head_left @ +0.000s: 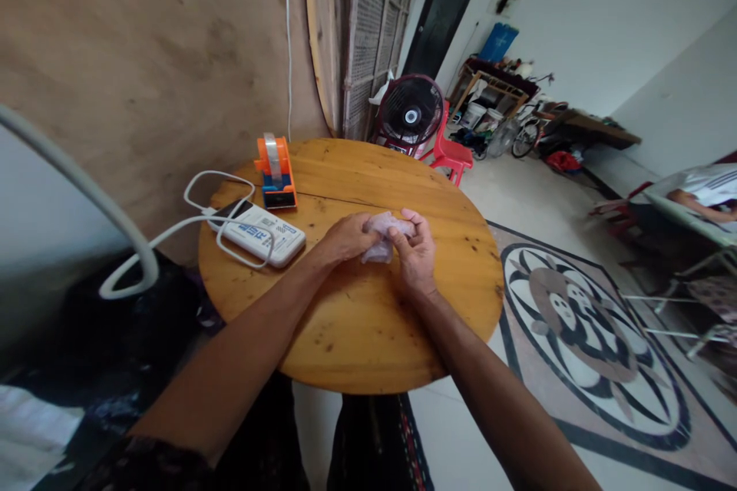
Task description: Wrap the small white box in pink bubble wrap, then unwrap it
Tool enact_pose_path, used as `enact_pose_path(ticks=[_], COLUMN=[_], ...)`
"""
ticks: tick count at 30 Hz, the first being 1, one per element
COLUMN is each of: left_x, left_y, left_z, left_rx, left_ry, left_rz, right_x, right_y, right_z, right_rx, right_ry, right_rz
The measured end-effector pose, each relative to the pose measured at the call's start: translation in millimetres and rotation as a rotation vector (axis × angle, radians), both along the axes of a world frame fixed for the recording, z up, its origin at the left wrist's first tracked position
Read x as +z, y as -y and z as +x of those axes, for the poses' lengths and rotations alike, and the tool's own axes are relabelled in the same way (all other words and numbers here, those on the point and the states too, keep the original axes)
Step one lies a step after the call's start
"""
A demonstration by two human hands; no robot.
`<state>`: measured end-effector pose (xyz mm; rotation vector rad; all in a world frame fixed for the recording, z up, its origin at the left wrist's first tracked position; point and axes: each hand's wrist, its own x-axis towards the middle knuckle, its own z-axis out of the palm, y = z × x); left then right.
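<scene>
Over the middle of the round wooden table (357, 353), both hands grip a small whitish, translucent bundle (380, 249) that looks like bubble wrap or thin plastic. My left hand (348, 236) is closed on its left side, the fingertips partly hidden by the material. On the right side, my right hand (418, 249) pinches it, with the thumb on top and the fingers behind. Whether anything is wrapped inside cannot be seen.
An orange tape dispenser (279, 173) with clear tape stands at the table's back left. Near it lies a white power bank (265, 234) with a looped white cable. Behind the table are a fan (411, 111) and a red chair (452, 153). Another person (702, 199) is at the far right.
</scene>
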<state>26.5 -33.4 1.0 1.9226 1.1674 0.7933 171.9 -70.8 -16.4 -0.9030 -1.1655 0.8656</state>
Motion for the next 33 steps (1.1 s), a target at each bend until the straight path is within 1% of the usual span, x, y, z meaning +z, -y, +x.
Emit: enact_pose_path(ticks=[4,7,12,16,17,18,19,21,22,23,24,27,30,33], left_x=[5.6,7.4,7.7,10.6,11.8,12.8,13.5,13.5,12.5,10.9,8.7,0.8,-6.3,-11.4], left_y=[-1,-2,-3,-1,2,6,13,30,40,50,59,76,77,71], left_z=[-7,-12,-14,-12,-12,-11,-11,-10,-11,-11,-10,-7,0,4], left_rx=[-0.102,-0.137,-0.103,-0.086,-0.056,0.005,0.091,0.322,0.385,0.391,0.366,0.258,0.193,0.201], left_ry=[-0.021,-0.03,-0.048,-0.086,-0.101,-0.12,-0.14,-0.202,-0.224,-0.249,-0.281,-0.357,-0.437,-0.485], left_rz=[-0.078,-0.121,-0.121,-0.128,-0.106,-0.073,-0.027,0.099,0.178,0.265,0.351,0.552,0.649,0.689], right_x=[-1.9,-2.4,-0.7,0.5,0.6,0.6,0.7,1.1,1.4,1.8,2.3,3.9,4.7,4.1], right_y=[0,0,3,3,2,2,2,2,2,2,2,2,1,1], right_z=[0,1,4,5,5,5,6,6,6,7,7,6,6,7], right_rx=[0.002,0.008,0.031,0.057,0.069,0.08,0.091,0.104,0.108,0.11,0.112,0.104,0.096,0.11], right_ry=[0.0,0.041,0.095,0.061,0.046,0.031,0.019,-0.001,-0.007,-0.009,-0.007,-0.003,0.006,0.025], right_rz=[-0.01,0.004,0.005,-0.023,-0.025,-0.024,-0.024,-0.027,-0.03,-0.035,-0.039,-0.034,-0.026,-0.034])
